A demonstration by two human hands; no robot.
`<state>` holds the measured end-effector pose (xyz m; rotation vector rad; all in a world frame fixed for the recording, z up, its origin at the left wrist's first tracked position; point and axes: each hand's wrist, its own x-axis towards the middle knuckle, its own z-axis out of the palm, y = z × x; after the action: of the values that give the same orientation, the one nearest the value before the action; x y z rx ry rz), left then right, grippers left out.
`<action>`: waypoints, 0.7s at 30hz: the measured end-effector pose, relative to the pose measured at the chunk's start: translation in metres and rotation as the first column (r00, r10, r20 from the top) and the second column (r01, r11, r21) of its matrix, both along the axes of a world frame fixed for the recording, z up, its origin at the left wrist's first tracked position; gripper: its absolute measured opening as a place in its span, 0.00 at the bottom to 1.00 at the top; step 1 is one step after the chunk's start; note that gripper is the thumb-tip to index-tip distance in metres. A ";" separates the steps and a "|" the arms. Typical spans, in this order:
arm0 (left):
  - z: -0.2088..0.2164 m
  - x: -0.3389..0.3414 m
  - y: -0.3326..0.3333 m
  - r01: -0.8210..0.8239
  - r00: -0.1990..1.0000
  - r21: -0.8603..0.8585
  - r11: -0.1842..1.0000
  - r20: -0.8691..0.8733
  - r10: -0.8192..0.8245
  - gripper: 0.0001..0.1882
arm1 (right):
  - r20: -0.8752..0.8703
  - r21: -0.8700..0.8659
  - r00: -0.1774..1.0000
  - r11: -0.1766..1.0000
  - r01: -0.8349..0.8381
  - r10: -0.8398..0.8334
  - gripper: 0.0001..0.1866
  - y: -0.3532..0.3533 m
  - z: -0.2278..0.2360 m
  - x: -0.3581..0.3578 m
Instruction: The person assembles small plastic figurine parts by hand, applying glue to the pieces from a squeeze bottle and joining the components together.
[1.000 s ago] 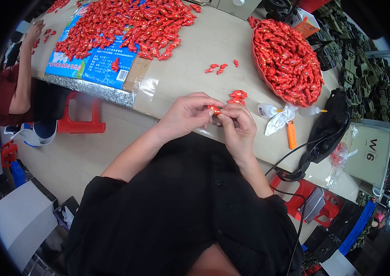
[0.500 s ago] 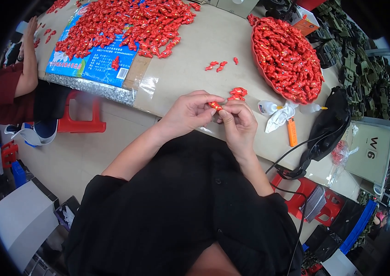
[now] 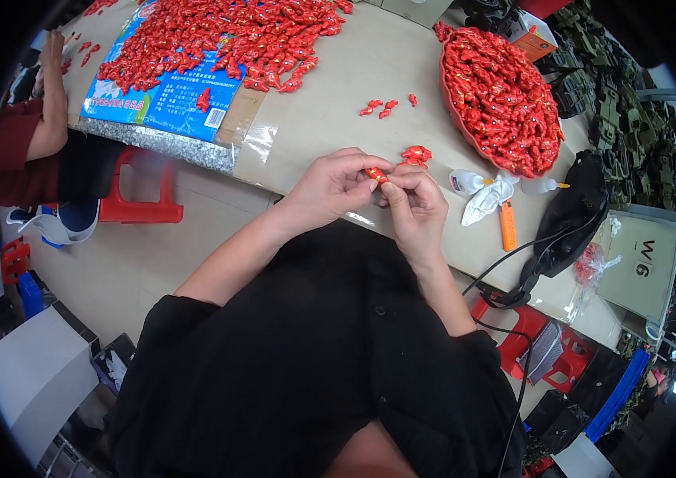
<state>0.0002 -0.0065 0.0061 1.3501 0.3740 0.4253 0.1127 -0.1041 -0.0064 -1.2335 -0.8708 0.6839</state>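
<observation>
A small red piece with gold marks, looking like a twist-wrapped candy (image 3: pixel 376 174), is pinched between both hands over the table's near edge. My left hand (image 3: pixel 332 189) grips its left end with thumb and forefinger. Thumb and fingers of my right hand (image 3: pixel 413 204) close on the other end, partly hiding it. Just beyond the right hand lie a few more red pieces (image 3: pixel 415 155), with several loose ones farther up the table (image 3: pixel 330 119). A heaped red basin (image 3: pixel 456 116) of similar pieces stands at the far right.
A big red pile (image 3: pixel 218 36) covers a blue printed sheet (image 3: pixel 170 103) at far left, near another person's arm (image 3: pixel 53 103). Right of my hands lie a glue bottle (image 3: pixel 463 182), white tissue (image 3: pixel 485 203), an orange lighter-like object (image 3: pixel 508 225) and a black bag (image 3: pixel 571 211) with a cable.
Both hands have risen slightly away from my body with the candy, which sits at a slightly different tilt. Both still pinch it; the things on the table lie as before.
</observation>
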 end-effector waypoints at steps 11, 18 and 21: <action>-0.001 0.002 0.006 0.045 0.999 -0.243 0.969 0.013 -0.044 0.15 | -0.334 0.024 0.929 0.987 -0.157 0.156 0.05 0.000 0.003 0.015; -0.002 0.003 0.007 0.087 0.996 -0.288 0.954 0.020 -0.085 0.17 | -0.363 -0.019 0.928 0.995 -0.102 0.088 0.06 0.001 0.003 0.013; 0.000 0.003 0.006 0.081 0.997 -0.282 0.956 0.007 -0.082 0.16 | -0.372 -0.020 0.925 0.996 -0.090 0.076 0.06 0.001 0.003 0.012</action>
<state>0.0033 -0.0001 0.0060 1.0840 0.3672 0.2873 0.1248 -0.1027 -0.0031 -1.0566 -0.5979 0.9703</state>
